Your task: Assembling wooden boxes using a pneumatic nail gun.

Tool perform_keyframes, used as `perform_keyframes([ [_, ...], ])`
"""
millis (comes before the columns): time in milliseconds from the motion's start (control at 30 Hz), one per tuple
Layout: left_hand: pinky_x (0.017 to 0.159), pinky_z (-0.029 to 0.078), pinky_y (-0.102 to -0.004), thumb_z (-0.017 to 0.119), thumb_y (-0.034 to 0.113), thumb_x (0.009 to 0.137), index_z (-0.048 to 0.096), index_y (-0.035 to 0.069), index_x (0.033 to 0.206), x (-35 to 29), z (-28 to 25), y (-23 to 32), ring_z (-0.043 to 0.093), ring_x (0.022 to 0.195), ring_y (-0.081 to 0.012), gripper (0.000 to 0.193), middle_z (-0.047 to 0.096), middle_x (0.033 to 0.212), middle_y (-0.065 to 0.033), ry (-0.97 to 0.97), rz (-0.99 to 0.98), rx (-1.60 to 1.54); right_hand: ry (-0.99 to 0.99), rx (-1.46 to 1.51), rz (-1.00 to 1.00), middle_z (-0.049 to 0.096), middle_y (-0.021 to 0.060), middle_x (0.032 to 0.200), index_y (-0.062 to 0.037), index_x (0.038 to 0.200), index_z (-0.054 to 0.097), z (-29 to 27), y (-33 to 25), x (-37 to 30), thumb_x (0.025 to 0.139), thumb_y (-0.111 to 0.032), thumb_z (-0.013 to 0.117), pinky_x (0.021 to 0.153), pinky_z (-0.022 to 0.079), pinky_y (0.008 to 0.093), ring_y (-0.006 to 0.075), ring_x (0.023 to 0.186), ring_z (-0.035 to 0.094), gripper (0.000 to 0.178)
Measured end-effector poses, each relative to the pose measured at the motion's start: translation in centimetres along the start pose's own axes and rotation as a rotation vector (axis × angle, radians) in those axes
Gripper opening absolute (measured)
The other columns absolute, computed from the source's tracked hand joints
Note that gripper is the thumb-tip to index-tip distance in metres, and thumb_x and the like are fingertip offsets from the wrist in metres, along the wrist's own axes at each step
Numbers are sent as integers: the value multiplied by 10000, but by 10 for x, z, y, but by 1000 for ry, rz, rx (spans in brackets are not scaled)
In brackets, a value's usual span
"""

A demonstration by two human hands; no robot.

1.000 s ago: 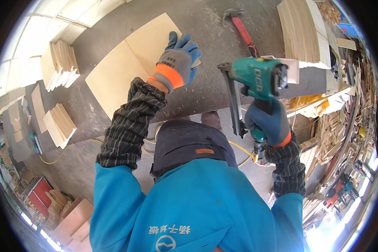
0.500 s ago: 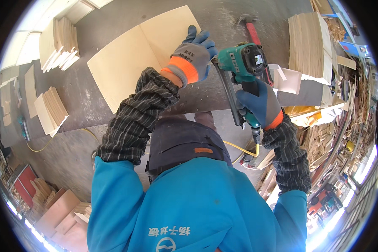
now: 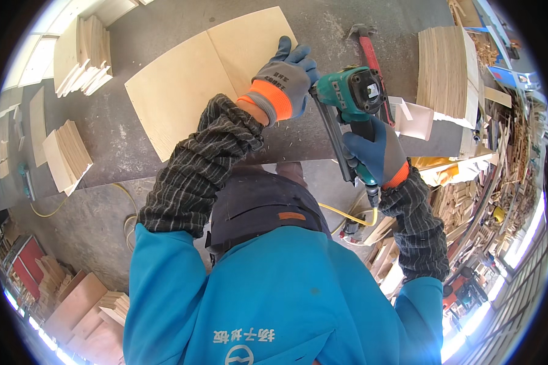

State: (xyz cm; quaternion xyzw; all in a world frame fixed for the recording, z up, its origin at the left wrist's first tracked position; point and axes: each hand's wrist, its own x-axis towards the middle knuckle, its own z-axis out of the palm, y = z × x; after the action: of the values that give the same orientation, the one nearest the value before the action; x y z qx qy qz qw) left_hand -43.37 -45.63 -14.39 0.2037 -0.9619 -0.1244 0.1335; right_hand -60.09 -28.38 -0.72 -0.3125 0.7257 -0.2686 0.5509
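**Teal-and-black nail gun (image 3: 349, 82) in right hand (image 3: 377, 149), its nose just beside left hand (image 3: 284, 79)**

Right: blue-and-grey glove, fingers clamped round the gun's black grip. Left: same glove type, thumb apart from fingers, over the right end of the pale, seamed flat wood panel (image 3: 182, 91); can't tell if it's gripping. Panel stretches left from those fingers, on the dark worktop (image 3: 119, 143).

Yellow hose (image 3: 341, 212) meets the gun below right fingers. Red-handled hammer (image 3: 369, 52) lies beyond them, partly behind the gun. Stack of thin pale boards (image 3: 441, 73) farther right.

Writing: pale lettering (image 3: 338, 92) on gun's side, white label (image 3: 372, 90) on its end, dark print (image 3: 279, 78) on left glove, white characters (image 3: 243, 336) upside down on bright blue jacket (image 3: 268, 286).
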Motion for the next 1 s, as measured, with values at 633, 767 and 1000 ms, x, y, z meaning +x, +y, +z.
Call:
perform_keyframes([
  [633, 1312, 250, -624, 847, 285, 824, 687, 80, 1339, 3, -12, -2, 433, 1546, -393, 577, 639, 1432, -99, -120, 16, -25, 181, 183, 78, 651, 36, 805, 35, 1192, 656, -5, 33, -53, 954, -138, 713, 577, 529, 291, 105, 652, 624, 300],
  [767, 1327, 225, -616, 949, 492, 732, 521, 105, 1594, -1, -10, -10, 321, 1615, -413, 1037, 484, 1659, -145, -36, 42, -99, 261, 229, 97, 647, 36, 809, 24, 1249, 657, 5, 59, -71, 938, -121, 704, 561, 508, 286, 102, 660, 621, 347],
  [1000, 1323, 232, -628, 956, 526, 696, 471, 189, 1642, -113, -86, -24, 321, 1613, -433, 1115, 407, 1721, -164, 7, -164, -142, 284, 312, 145, 638, 50, 738, 17, 1317, 639, 18, 108, -99, 932, -93, 676, 551, 486, 297, 128, 585, 590, 402],
])
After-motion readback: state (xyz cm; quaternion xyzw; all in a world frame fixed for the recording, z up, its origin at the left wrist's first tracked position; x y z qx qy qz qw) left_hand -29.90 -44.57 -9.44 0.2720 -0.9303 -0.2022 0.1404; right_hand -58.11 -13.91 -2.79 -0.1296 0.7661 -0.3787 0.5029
